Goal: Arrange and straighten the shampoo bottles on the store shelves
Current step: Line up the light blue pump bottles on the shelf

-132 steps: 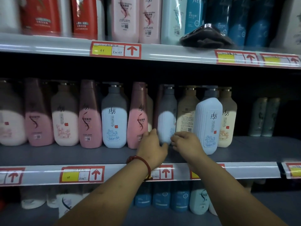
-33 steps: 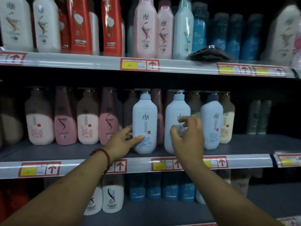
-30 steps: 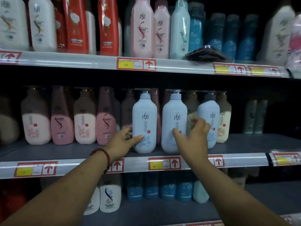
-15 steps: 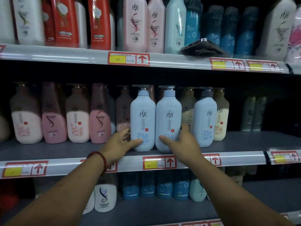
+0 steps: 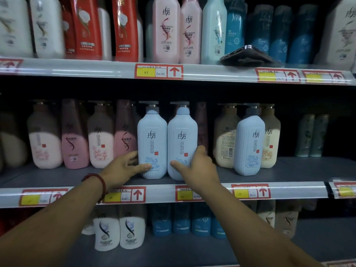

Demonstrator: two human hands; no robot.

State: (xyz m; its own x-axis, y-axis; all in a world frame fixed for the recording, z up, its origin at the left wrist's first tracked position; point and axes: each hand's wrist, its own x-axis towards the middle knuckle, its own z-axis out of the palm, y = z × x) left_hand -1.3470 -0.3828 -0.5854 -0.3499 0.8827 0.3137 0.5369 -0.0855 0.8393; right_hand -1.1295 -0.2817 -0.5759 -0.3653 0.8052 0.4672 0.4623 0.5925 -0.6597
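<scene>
Two pale-blue pump bottles stand upright, sides touching, labels forward, at the front of the middle shelf: left blue bottle, right blue bottle. Both have ribbed bodies, grey pump heads, dark script and a small red seal.

Left hand: thumb across the lower front of the left blue bottle, fingers curled round its left flank; a loose clasp. Red cord bracelet on that wrist.

Right hand: thumb on the lower front of the right blue bottle, fingers wrapped round its right side; likewise clasping.

Right of these fingers, apart: third blue bottle, turned slightly, between beige bottles. Left of the left fingers: pink and white bottles in a row.
</scene>
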